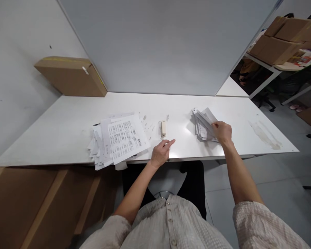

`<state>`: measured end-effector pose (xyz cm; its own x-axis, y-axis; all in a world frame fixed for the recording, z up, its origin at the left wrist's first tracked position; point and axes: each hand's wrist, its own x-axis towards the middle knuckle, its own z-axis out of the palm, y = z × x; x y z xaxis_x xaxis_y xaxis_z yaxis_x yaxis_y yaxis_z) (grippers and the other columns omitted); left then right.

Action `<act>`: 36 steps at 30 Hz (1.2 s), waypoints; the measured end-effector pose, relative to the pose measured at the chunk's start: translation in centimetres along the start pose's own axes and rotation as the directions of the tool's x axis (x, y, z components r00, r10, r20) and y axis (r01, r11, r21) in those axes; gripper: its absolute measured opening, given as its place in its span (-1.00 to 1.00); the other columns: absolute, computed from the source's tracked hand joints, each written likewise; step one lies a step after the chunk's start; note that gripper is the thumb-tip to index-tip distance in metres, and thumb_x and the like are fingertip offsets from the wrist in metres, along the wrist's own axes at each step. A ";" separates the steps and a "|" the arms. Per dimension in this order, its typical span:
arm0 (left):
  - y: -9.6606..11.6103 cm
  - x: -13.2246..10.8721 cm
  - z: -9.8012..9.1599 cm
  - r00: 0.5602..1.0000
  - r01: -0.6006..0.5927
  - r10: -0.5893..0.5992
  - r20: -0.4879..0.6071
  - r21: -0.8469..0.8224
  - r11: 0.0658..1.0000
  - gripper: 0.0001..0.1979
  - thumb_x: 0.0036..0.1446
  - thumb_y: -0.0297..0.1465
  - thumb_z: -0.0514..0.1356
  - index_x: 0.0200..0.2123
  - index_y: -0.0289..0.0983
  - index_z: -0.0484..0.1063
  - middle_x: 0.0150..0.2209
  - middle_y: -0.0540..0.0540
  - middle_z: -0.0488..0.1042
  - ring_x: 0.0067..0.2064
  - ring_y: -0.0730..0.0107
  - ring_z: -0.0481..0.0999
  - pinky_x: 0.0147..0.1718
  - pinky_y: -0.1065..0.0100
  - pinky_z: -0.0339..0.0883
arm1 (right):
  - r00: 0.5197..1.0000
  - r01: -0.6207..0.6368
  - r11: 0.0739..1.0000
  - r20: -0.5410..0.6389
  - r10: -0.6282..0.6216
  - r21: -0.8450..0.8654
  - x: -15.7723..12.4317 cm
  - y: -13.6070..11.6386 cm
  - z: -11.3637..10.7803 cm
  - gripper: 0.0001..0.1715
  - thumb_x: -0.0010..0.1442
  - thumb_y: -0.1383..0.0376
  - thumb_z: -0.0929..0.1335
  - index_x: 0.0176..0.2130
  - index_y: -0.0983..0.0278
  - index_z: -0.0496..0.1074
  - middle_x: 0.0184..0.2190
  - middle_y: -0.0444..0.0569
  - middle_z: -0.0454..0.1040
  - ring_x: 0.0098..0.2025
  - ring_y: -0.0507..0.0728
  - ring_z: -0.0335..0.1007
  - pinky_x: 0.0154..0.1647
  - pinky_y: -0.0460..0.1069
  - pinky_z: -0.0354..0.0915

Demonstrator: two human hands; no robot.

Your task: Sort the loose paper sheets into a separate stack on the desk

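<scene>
My right hand (223, 132) pinches the edge of some folded paper (207, 117) on top of a stack of papers (204, 133) at the right of the white table. Near the table's front edge, my left hand (161, 152) holds nothing, its index finger stretched out to the right. Just beyond it lies a small beige stapler (163, 128), which neither hand touches. A loose, uneven pile of printed sheets (126, 138) is to the left of my left hand, partly over the front edge.
A cardboard box (72, 77) leans at the back left of the white table (54, 138). A grey panel (166, 45) rises behind. Brown boxes (280, 48) stand on another table at the far right.
</scene>
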<state>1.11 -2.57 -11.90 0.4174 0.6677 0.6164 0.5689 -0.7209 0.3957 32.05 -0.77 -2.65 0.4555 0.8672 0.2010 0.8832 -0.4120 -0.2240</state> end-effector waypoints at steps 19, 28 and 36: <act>0.7 0.0 0.9 0.996 0.071 -0.060 0.073 -0.172 0.983 -0.51 0.12 -0.61 -0.08 0.09 -0.20 0.29 -0.20 -0.11 0.43 -0.16 0.41 0.44 -0.20 0.37 0.39 | 0.981 0.169 0.954 0.139 -0.138 -0.246 -1.3 0.3 0.5 -0.58 0.29 0.23 0.11 -0.25 0.28 0.48 -0.15 0.11 0.47 -0.20 0.20 0.36 -0.32 0.01 0.15; 2.4 2.5 -1.5 0.869 0.456 -0.442 0.222 -0.708 0.540 -0.51 0.16 -0.20 0.12 0.13 -0.24 0.25 -0.07 -0.20 0.47 -0.09 0.32 0.46 -0.13 0.28 0.36 | 0.950 0.288 0.760 -0.274 -0.149 0.583 -7.9 -3.7 -7.2 -0.77 0.18 0.12 0.28 -0.28 0.22 0.38 -0.43 -0.08 0.41 -0.43 0.05 0.31 -0.42 -0.05 0.23; 2.5 3.4 -4.5 0.816 0.462 -0.399 0.418 -0.887 0.017 -0.43 0.11 0.02 0.04 0.00 -0.29 0.35 -0.07 -0.26 0.47 -0.07 0.19 0.47 -0.19 0.24 0.38 | 0.979 0.097 0.469 0.000 -0.203 0.878 -11.3 -4.9 -3.3 -0.81 0.13 0.14 0.34 -0.32 0.21 0.35 -0.51 -0.17 0.32 -0.52 -0.01 0.22 -0.51 -0.10 0.19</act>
